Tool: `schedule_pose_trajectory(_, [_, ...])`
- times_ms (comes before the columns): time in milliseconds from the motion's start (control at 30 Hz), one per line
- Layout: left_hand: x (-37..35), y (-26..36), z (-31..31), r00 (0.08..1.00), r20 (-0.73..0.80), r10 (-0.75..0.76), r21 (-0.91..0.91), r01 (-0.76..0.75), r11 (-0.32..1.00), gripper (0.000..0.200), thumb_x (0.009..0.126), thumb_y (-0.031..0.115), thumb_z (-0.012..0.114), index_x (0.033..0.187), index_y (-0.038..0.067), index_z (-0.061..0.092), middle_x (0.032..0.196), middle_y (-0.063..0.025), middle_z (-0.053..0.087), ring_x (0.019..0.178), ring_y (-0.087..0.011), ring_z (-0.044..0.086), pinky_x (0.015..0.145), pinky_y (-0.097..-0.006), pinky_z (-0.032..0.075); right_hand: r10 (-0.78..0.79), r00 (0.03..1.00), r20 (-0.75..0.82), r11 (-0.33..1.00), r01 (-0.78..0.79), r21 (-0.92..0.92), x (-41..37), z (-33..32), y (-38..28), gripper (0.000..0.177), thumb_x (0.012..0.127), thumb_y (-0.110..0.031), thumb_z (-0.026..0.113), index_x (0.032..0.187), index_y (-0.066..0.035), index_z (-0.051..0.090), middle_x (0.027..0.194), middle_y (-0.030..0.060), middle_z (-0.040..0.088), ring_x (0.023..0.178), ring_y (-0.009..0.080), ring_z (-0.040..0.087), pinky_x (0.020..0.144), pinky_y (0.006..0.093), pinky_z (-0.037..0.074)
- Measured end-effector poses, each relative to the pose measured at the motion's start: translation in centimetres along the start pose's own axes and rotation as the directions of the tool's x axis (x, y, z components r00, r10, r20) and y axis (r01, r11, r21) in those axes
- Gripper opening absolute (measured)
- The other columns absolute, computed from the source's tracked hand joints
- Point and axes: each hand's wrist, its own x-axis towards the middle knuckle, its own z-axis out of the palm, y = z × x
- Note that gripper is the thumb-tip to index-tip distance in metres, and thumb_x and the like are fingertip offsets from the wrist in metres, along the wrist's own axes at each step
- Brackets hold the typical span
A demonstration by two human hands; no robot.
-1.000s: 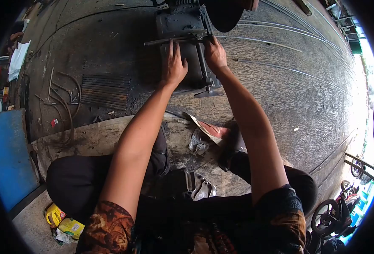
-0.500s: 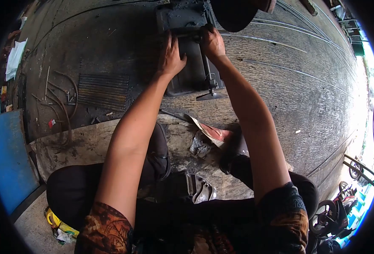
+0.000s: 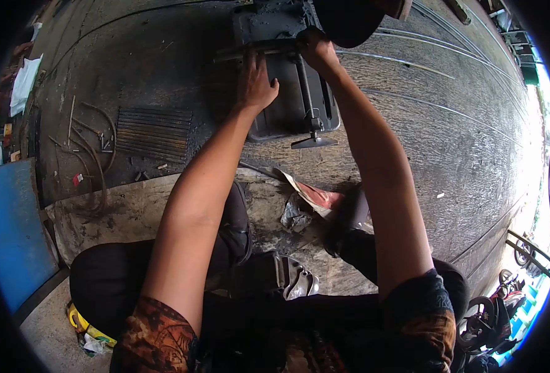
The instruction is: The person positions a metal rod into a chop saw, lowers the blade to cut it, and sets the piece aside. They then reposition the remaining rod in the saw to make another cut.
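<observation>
A dark metal bar [image 3: 225, 56] lies crosswise over the base [image 3: 275, 118] of a cut-off saw. My left hand [image 3: 257, 87] rests its outstretched fingers against the bar, with the thumb held apart. At the bar's right end, my right hand [image 3: 318, 51] is closed, its curled fingers partly lost in shadow. Below it runs the clamp screw [image 3: 305, 93], ending in a flat metal handle [image 3: 314, 143]. A dark round cutting disc [image 3: 349, 25] hangs just beyond my right hand.
Several thin dark rods [image 3: 152, 133] lie side by side on the left, near a bent hose-like piece [image 3: 108, 146]. Long metal rods [image 3: 424, 46] stretch across the ground at right. Between my feet are a red-and-white scrap [image 3: 315, 194] and a crumpled wrapper [image 3: 295, 214].
My right hand has moved slightly away from me and to the right. The bar's left end now shows beyond my left hand, whose fingers have shifted a little to the right.
</observation>
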Motion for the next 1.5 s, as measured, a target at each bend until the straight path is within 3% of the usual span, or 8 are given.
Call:
schedule_pose_trajectory(200, [-0.4, 0.1, -0.1, 0.998, 0.057, -0.034, 0.097, 0.028, 0.995, 0.091, 0.078, 0.029, 0.074, 0.147, -0.005, 0.026, 0.155, -0.0277, 0.02, 0.144, -0.043, 0.022, 0.118, -0.047, 0.024, 0.186, 0.982, -0.017, 0.971, -0.186, -0.147, -0.4, 1.6, -1.3, 0.012, 0.082, -0.013, 0.065, 0.09, -0.004, 0.068, 0.091, 0.0191, 0.065, 0.088, 0.0401, 0.063, 0.076, 0.0464, 0.052])
schedule_pose_trajectory(300, [-0.5, -0.2, 0.0, 0.995, 0.092, -0.034, 0.132, 0.022, 0.991, 0.093, 0.078, 0.028, 0.075, 0.149, -0.005, 0.024, 0.156, -0.0275, 0.018, 0.144, -0.0432, 0.021, 0.118, -0.0462, 0.024, -0.009, 0.995, -0.095, 0.983, -0.009, -0.186, -2.2, 0.6, -3.3, 0.013, 0.083, -0.012, 0.064, 0.09, -0.002, 0.067, 0.09, 0.0196, 0.064, 0.09, 0.0407, 0.061, 0.078, 0.0473, 0.05])
schedule_pose_trajectory(433, [-0.5, -2.3, 2.4, 0.998, 0.062, 0.026, 0.004, -0.026, 1.0, 0.092, 0.078, 0.035, 0.074, 0.148, -0.003, 0.028, 0.159, -0.0237, 0.013, 0.144, -0.0444, 0.021, 0.118, -0.0536, 0.02, 0.258, 0.909, -0.326, 0.966, -0.242, 0.09, -6.8, 0.2, -3.1, 0.017, 0.08, -0.004, 0.06, 0.095, 0.002, 0.067, 0.095, 0.0235, 0.062, 0.093, 0.0434, 0.06, 0.083, 0.0472, 0.049])
schedule_pose_trajectory(600, [-1.1, -1.0, 2.1, 0.998, 0.069, 0.016, 0.072, -0.021, 0.997, 0.091, 0.08, 0.035, 0.073, 0.148, -0.003, 0.028, 0.16, -0.0232, 0.01, 0.145, -0.0425, 0.02, 0.118, -0.0538, 0.019, 0.615, 0.729, -0.301, 0.776, -0.627, 0.067, -7.4, -0.7, -0.9, 0.03, 0.082, -0.007, 0.058, 0.109, 0.002, 0.066, 0.11, 0.0255, 0.061, 0.104, 0.0447, 0.059, 0.092, 0.0469, 0.047])
schedule_pose_trajectory(733, [-1.0, -0.9, 2.1, 0.994, 0.041, 0.101, 0.029, -0.102, 0.994, 0.088, 0.083, 0.036, 0.07, 0.15, 0.001, 0.027, 0.161, -0.02, 0.01, 0.147, -0.0388, 0.018, 0.118, -0.0548, 0.018, 0.509, 0.801, -0.316, 0.843, -0.538, -0.007, -6.5, -0.2, -1.0, 0.038, 0.084, -0.011, 0.057, 0.121, -0.003, 0.063, 0.129, 0.0262, 0.052, 0.115, 0.0448, 0.053, 0.098, 0.0479, 0.045])
schedule_pose_trajectory(800, [-1.2, -0.2, 1.3, 0.993, 0.092, 0.074, 0.142, -0.086, 0.986, 0.087, 0.085, 0.038, 0.068, 0.152, 0.003, 0.026, 0.162, -0.0185, 0.01, 0.148, -0.0374, 0.016, 0.118, -0.0558, 0.018, 0.388, 0.911, -0.137, 0.844, -0.411, -0.346, -6.4, 0.3, -0.4, 0.042, 0.089, -0.017, 0.054, 0.13, -0.01, 0.059, 0.141, 0.0262, 0.042, 0.125, 0.0443, 0.046, 0.103, 0.0485, 0.043])
schedule_pose_trajectory(967, [-1.4, 0.2, 1.3, 0.983, 0.183, 0.007, 0.289, -0.061, 0.955, 0.086, 0.088, 0.045, 0.063, 0.154, 0.008, 0.023, 0.163, -0.0148, 0.009, 0.15, -0.0337, 0.013, 0.118, -0.0584, 0.016, 0.358, 0.933, -0.024, 0.877, -0.345, -0.333, -6.3, 0.1, -0.3, 0.04, 0.093, -0.025, 0.051, 0.13, -0.013, 0.06, 0.14, 0.0287, 0.043, 0.13, 0.0462, 0.041, 0.106, 0.0489, 0.04])
schedule_pose_trajectory(1500, [-1.4, 0.3, 0.6, 0.982, 0.181, -0.052, 0.292, -0.003, 0.956, 0.087, 0.09, 0.049, 0.06, 0.155, 0.008, 0.019, 0.163, -0.0169, 0.002, 0.15, -0.0374, 0.008, 0.117, -0.0592, 0.016, 0.261, 0.939, -0.223, 0.943, -0.297, -0.147, -5.8, 0.3, 0.3, 0.043, 0.078, -0.028, 0.073, 0.114, -0.006, 0.064, 0.119, 0.0337, 0.053, 0.107, 0.0508, 0.054, 0.093, 0.0525, 0.048])
